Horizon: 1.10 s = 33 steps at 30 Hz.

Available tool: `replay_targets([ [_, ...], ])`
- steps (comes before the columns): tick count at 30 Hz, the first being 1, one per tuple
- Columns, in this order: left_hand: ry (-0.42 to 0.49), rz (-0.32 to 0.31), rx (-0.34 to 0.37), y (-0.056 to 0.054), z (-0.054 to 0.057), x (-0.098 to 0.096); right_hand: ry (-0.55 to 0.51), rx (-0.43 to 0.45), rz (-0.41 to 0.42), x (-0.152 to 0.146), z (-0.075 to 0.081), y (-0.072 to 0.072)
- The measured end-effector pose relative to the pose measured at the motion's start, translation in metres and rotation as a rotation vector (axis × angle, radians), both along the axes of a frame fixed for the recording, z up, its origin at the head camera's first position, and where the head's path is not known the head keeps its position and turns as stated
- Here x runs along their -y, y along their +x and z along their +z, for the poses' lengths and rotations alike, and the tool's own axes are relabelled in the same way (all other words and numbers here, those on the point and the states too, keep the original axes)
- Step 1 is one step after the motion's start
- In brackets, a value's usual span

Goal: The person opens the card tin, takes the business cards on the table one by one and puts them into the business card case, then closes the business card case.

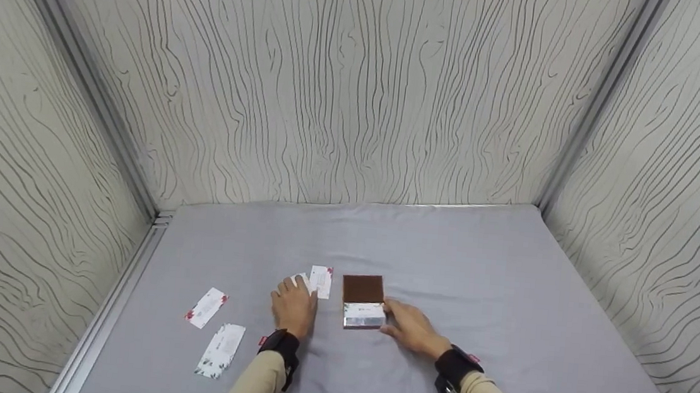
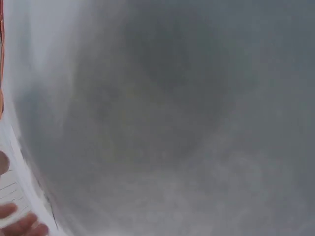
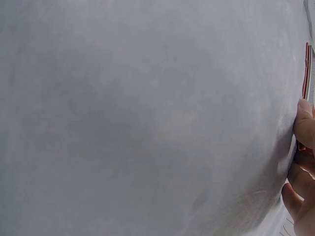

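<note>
An open brown card case [image 1: 362, 289] lies on the grey cloth with its lid tipped back. White printed cards [image 1: 365, 312] fill its near half. My right hand [image 1: 411, 327] grips the case's right side between thumb and fingers; in the right wrist view, the thumb [image 3: 305, 125] is against its edge. To the left, my left hand [image 1: 294, 307] reaches over a white card [image 1: 300, 279], fingers spread on or just above it and partly hiding it. Another card with red flowers [image 1: 321, 282] lies beside that one. Fingers [image 2: 22, 227] of the left hand show only at the left wrist view's corner.
Farther left on the cloth [image 1: 471, 258] lie a card with red corners [image 1: 207, 307] and a card with green leaf print [image 1: 220, 350]. Wood-grain-patterned panels [image 1: 359, 96] stand behind and on both sides. A metal rail [image 1: 106, 308] runs along the left edge.
</note>
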<state>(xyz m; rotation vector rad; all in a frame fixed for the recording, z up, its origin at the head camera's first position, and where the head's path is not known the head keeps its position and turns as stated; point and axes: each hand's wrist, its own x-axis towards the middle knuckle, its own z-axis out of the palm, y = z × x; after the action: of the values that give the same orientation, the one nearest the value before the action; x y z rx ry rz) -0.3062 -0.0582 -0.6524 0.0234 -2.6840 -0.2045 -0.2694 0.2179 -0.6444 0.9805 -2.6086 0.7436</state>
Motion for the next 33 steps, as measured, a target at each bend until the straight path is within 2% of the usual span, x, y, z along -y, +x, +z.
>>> replay_targets([
  [4, 0.012, 0.066, 0.083, 0.0023, -0.0010, 0.0006, 0.007, 0.056, -0.016, -0.0006, 0.0010, 0.0006],
  [6, 0.013, 0.074, 0.094, 0.0030, -0.0009, 0.0010, 0.019, 0.078, -0.029, -0.0005, 0.0015, 0.0008],
  [14, 0.015, 0.044, -0.017, 0.0049, -0.0017, 0.0045, 0.039, 0.087, -0.027, 0.0002, 0.0041, 0.0006],
  [27, 0.056, 0.018, 0.014, 0.0053, 0.0020, 0.0052, 0.056, 0.126, -0.066, 0.0003, 0.0019, 0.0001],
  [33, 0.040, 0.067, 0.013, 0.0023, 0.0016, 0.0050, 0.054, 0.137, -0.075, 0.0011, 0.0023, -0.0001],
])
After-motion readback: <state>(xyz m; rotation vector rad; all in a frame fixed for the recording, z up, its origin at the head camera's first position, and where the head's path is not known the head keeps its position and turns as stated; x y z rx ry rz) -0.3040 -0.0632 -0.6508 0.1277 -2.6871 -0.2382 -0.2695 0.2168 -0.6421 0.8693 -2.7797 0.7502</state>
